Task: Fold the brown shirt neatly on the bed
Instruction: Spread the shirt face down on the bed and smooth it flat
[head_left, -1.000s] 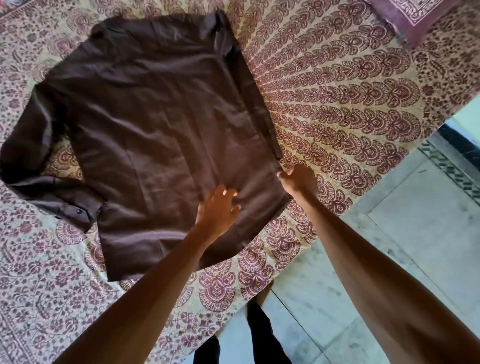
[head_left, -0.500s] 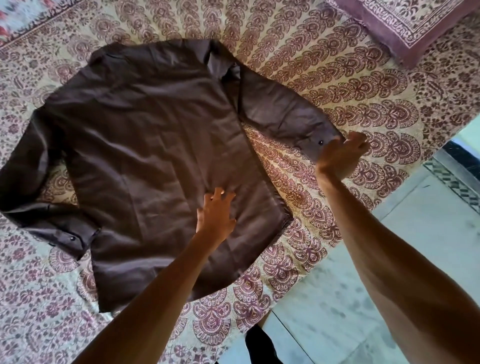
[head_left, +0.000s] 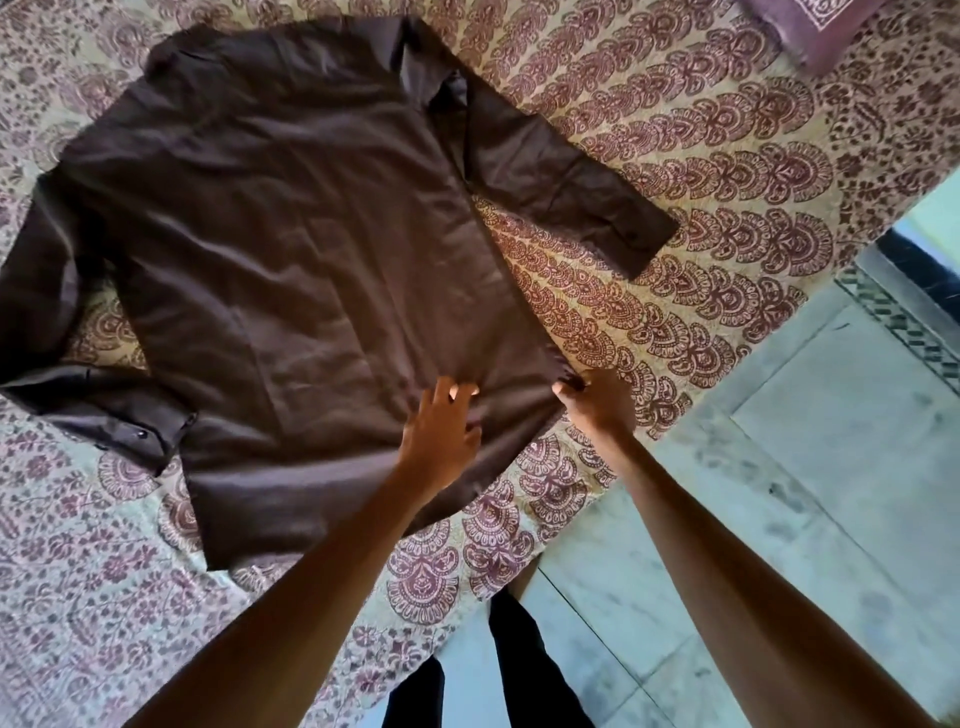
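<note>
1. Head view, looking down on the brown shirt (head_left: 291, 249) spread flat across the patterned bed (head_left: 701, 171), collar end far from the person, hem end nearest
2. Outstretched sleeve (head_left: 561, 176) lying straight on the cover to the person's right; bent sleeve (head_left: 104, 410) doubled back at the left, cuff button showing
3. Left hand (head_left: 441, 436) laid on the lower body of the shirt, fingers straight and spread, pressing the cloth down and gripping nothing
4. Right hand (head_left: 597, 400) just beside it at the shirt's right edge near the hem, fingertips pinched on the corner of cloth, small creases fanning out from the pinch
5. Hands near each other, not touching
6. Step in hand, as judged: smoothing and squaring the lower edge before folding; no fold visible in the body, so early in the task
7. Next move likely calls for a light outward tug at the pinched corner against the flat hand as anchor, then straightening the bent sleeve so both sides match
8. First fold after that probably the outstretched sleeve and right side panel over the body; better lifted than dragged, to avoid rucking the cover
9. Also in frame: pillow (head_left: 810, 26) corner at top right, tiled floor (head_left: 779, 493) beside the bed, dark trousers (head_left: 519, 675) at the bottom edge
</note>
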